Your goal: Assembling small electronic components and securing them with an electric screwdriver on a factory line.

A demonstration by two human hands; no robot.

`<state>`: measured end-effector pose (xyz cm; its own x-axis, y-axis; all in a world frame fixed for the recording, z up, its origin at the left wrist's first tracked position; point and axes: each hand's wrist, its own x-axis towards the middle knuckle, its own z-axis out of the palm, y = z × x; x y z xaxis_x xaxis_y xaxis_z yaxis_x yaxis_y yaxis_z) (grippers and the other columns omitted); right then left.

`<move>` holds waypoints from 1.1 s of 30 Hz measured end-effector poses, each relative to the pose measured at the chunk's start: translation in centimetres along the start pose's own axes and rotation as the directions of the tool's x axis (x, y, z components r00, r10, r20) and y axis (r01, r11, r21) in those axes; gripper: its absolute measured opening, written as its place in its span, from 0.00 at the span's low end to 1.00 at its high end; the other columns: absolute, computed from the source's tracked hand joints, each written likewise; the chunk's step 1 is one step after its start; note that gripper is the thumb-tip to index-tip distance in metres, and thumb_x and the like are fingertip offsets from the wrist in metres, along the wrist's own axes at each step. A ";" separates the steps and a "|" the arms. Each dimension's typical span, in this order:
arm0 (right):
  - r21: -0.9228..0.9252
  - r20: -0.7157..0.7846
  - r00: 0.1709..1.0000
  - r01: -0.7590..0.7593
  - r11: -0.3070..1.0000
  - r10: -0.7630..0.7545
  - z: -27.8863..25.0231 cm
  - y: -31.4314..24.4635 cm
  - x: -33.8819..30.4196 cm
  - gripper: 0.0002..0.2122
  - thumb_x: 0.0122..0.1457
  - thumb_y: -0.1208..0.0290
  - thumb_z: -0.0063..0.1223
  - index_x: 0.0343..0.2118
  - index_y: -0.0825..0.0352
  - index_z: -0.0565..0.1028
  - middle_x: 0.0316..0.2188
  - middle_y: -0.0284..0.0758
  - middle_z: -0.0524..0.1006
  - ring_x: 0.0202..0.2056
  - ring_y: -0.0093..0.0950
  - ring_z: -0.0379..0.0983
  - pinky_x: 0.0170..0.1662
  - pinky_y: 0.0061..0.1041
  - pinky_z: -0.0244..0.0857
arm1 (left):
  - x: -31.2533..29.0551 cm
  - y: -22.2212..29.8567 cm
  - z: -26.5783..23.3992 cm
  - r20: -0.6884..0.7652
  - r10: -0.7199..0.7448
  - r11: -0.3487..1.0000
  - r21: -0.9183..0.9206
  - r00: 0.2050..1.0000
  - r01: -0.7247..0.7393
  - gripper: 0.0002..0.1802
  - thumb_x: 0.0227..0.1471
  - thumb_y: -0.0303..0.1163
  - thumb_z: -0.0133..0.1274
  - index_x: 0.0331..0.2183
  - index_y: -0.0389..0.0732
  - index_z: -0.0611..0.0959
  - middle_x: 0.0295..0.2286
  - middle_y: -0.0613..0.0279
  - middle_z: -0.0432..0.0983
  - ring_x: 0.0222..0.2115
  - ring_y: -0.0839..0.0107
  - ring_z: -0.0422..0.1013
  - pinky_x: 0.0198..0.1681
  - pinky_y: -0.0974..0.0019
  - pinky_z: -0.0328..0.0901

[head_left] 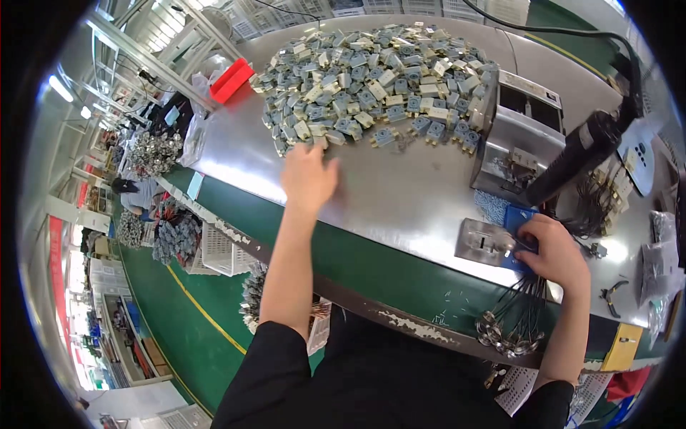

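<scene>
My left hand (309, 177) reaches to the near edge of a large pile of small grey and cream box-shaped parts (379, 82) with brass-coloured ends. Its thumb stands apart from the fingers; whether the fingertips touch a part is hard to see. My right hand (556, 249) is curled at a blue block (516, 217) beside a metal fixture (484, 242). What lies between its fingers is mostly hidden. Thin black cables (527, 293) run out below this hand, and their round metal ends (507, 339) hang over the table's front edge.
Behind my right hand stand a metal box-shaped device (525, 118) and a black cylindrical tool (579, 154). Small bluish pellets (490, 206) lie beside the blue block. A red bin (231, 80) sits at the far left, pliers (613, 297) at the right. A person (139, 196) is farther off.
</scene>
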<state>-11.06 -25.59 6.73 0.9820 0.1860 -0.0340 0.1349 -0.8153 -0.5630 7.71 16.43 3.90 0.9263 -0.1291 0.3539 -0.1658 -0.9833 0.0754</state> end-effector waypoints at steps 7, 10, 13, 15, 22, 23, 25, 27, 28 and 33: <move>0.297 -0.106 0.990 -0.057 0.953 0.092 -0.6 1.0 0.6 0.09 0.49 0.79 0.67 0.33 0.73 0.81 0.32 0.42 0.78 0.36 0.42 0.76 0.41 0.36 0.70 | -2.3 -7.2 0.7 0.083 0.148 0.942 -0.317 0.986 -0.114 0.16 0.54 0.23 0.61 0.46 0.34 0.85 0.42 0.46 0.77 0.46 0.50 0.73 0.48 0.53 0.69; 0.229 -0.134 0.991 0.059 0.972 -0.028 -0.3 2.6 0.2 0.09 0.49 0.78 0.68 0.34 0.73 0.82 0.34 0.43 0.79 0.37 0.42 0.76 0.42 0.35 0.71 | -2.3 -7.5 -0.3 -0.031 0.281 0.913 -0.301 0.959 -0.277 0.16 0.49 0.24 0.66 0.42 0.33 0.85 0.40 0.50 0.79 0.43 0.54 0.75 0.47 0.58 0.70; 0.122 -0.062 0.986 0.160 0.979 -0.154 0.1 1.8 0.2 0.11 0.46 0.77 0.71 0.34 0.72 0.83 0.33 0.43 0.79 0.39 0.42 0.77 0.43 0.35 0.72 | -2.1 -8.4 0.4 -0.179 0.368 0.882 -0.242 0.912 -0.404 0.16 0.47 0.27 0.69 0.39 0.34 0.85 0.42 0.53 0.82 0.40 0.58 0.78 0.45 0.61 0.71; 0.107 -0.108 0.979 0.184 0.977 -0.172 0.8 0.8 0.1 0.13 0.44 0.74 0.72 0.34 0.71 0.83 0.32 0.42 0.80 0.39 0.43 0.78 0.43 0.36 0.72 | -2.3 -8.5 1.0 0.038 0.096 0.852 -0.521 0.995 -0.062 0.15 0.48 0.27 0.69 0.39 0.35 0.85 0.42 0.54 0.84 0.39 0.60 0.78 0.42 0.62 0.71; -0.002 -0.032 0.996 0.087 0.996 -0.087 1.8 1.0 0.8 0.09 0.44 0.72 0.72 0.28 0.68 0.83 0.26 0.42 0.80 0.30 0.42 0.77 0.35 0.37 0.71 | -6.5 -1.5 -0.6 0.152 0.297 0.746 -0.653 0.943 -0.130 0.19 0.41 0.20 0.72 0.38 0.36 0.85 0.36 0.62 0.83 0.38 0.73 0.78 0.45 0.67 0.73; -0.003 -0.026 0.998 0.055 0.998 -0.055 1.6 0.7 0.7 0.09 0.45 0.72 0.72 0.26 0.69 0.81 0.25 0.42 0.79 0.29 0.42 0.77 0.34 0.37 0.70 | -7.1 0.2 -1.2 0.164 0.285 0.757 -0.643 0.945 -0.117 0.19 0.41 0.20 0.72 0.38 0.36 0.85 0.36 0.62 0.83 0.38 0.73 0.78 0.45 0.67 0.73; -0.031 0.009 0.996 0.085 0.996 -0.085 1.2 0.8 0.5 0.08 0.49 0.76 0.68 0.28 0.71 0.78 0.25 0.43 0.77 0.29 0.43 0.76 0.34 0.36 0.69 | -7.8 3.2 -2.3 0.134 0.318 0.489 -0.871 0.939 -0.041 0.22 0.39 0.19 0.73 0.39 0.36 0.84 0.36 0.60 0.83 0.38 0.72 0.79 0.47 0.65 0.74; 0.049 -0.010 0.998 0.060 0.997 -0.060 1.0 0.9 0.4 0.08 0.51 0.77 0.65 0.30 0.72 0.76 0.26 0.44 0.76 0.29 0.43 0.74 0.35 0.35 0.68 | -7.5 5.0 -3.5 0.086 0.372 0.478 -0.871 0.924 -0.111 0.21 0.38 0.19 0.73 0.38 0.36 0.85 0.36 0.59 0.83 0.37 0.71 0.79 0.45 0.65 0.74; 0.123 -0.035 0.999 0.029 0.992 -0.025 0.9 0.7 0.4 0.07 0.54 0.79 0.62 0.33 0.73 0.74 0.26 0.44 0.76 0.29 0.43 0.73 0.35 0.35 0.66 | -7.2 5.6 -4.1 0.032 0.432 0.454 -0.871 0.901 -0.187 0.21 0.37 0.18 0.73 0.37 0.37 0.85 0.35 0.58 0.83 0.37 0.71 0.80 0.44 0.65 0.74; 0.162 -0.131 0.991 0.047 0.986 -0.025 -0.4 -0.8 0.5 0.06 0.58 0.81 0.55 0.36 0.73 0.70 0.27 0.43 0.73 0.28 0.38 0.70 0.35 0.32 0.64 | -5.5 7.9 -5.2 -0.064 0.609 0.377 -0.854 0.791 -0.359 0.21 0.36 0.19 0.73 0.36 0.38 0.85 0.33 0.60 0.83 0.33 0.70 0.79 0.40 0.67 0.73</move>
<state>-10.63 -25.03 7.48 0.9871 0.1333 0.0886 0.1573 -0.7064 -0.6901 -0.48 10.03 7.39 0.6098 -0.6928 0.3850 -0.6838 -0.2144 0.6974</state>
